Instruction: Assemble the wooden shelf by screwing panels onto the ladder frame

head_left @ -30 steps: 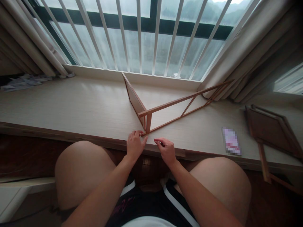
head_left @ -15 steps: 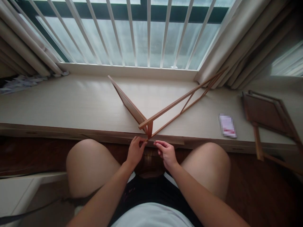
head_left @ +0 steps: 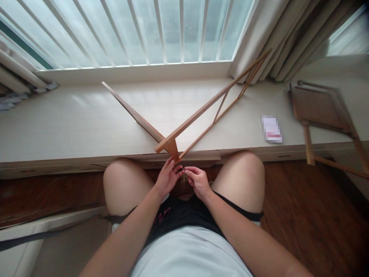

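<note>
From where I stand, the person sits with bare knees against the front of a long, pale counter (head_left: 72, 123), its top smooth with a faint grain. On it stands a slender frame (head_left: 201, 111) of warm brown wood, its near end by the counter's front edge. Two long, straight rails run toward the curtain (head_left: 259, 30), linked partway by a thin slanting slat (head_left: 221, 106) and at the near end by a broader, flat crosspiece (head_left: 173, 149). A thin panel (head_left: 138, 116), seen almost edge-on, spreads off to the left, making a wide V with the rails.

The left hand (head_left: 166, 177) has its fingertips up at the frame's lower near corner; how firm that grip is, I can't make out. The right hand (head_left: 198, 181) keeps a pinching grip of thumb and forefinger on a tiny dark piece (head_left: 182, 169), just below that corner and close to the left fingers; it is too small to name.

Farther right on the counter lie a flat, blurred-out pinkish rectangle (head_left: 271, 129) and a second brown wooden piece (head_left: 319, 104), panelled, with legs jutting past the edge. The curtain hangs in heavy, soft beige folds beside straight white window bars (head_left: 181, 30)
</note>
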Motion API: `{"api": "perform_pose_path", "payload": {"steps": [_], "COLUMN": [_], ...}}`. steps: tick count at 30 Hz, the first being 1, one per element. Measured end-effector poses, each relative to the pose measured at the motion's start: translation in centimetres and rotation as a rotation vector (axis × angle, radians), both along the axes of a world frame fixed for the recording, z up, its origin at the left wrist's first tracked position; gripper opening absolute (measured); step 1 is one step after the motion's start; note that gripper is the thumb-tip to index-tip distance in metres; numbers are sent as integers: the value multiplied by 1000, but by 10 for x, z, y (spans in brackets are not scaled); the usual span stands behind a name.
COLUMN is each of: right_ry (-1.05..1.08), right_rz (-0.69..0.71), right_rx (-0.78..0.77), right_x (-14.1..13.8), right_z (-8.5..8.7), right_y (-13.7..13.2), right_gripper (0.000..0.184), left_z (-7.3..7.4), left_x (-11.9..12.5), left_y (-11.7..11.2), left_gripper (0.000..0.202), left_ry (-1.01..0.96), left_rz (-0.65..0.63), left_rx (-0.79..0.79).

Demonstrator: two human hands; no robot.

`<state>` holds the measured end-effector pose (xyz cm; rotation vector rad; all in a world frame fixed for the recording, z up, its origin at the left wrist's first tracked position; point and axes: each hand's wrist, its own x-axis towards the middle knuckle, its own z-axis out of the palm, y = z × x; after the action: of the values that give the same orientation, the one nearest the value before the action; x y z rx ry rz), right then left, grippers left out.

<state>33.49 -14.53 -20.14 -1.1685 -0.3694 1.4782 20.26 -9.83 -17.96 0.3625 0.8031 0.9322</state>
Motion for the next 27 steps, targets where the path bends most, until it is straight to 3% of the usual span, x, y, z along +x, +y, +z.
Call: {"api": "perform_pose_path", "payload": {"steps": [7,12,27], "right_ry": [27,47,-52], "right_rz": [26,5,1], "right_rx": [55,66,99], "right_x": [-6,-17,-20], "right_z": [7,2,-11], "right_y": [11,16,21], "right_gripper": [32,29,27], "left_z": [-6,-12,-13], "left_x": [6,4,-5], "left_y": [5,9,6], "left_gripper": [25,21,30], "left_ry": [81,117,185], "left_rz": [34,8,-14], "left_rx": [40,76,61]}}
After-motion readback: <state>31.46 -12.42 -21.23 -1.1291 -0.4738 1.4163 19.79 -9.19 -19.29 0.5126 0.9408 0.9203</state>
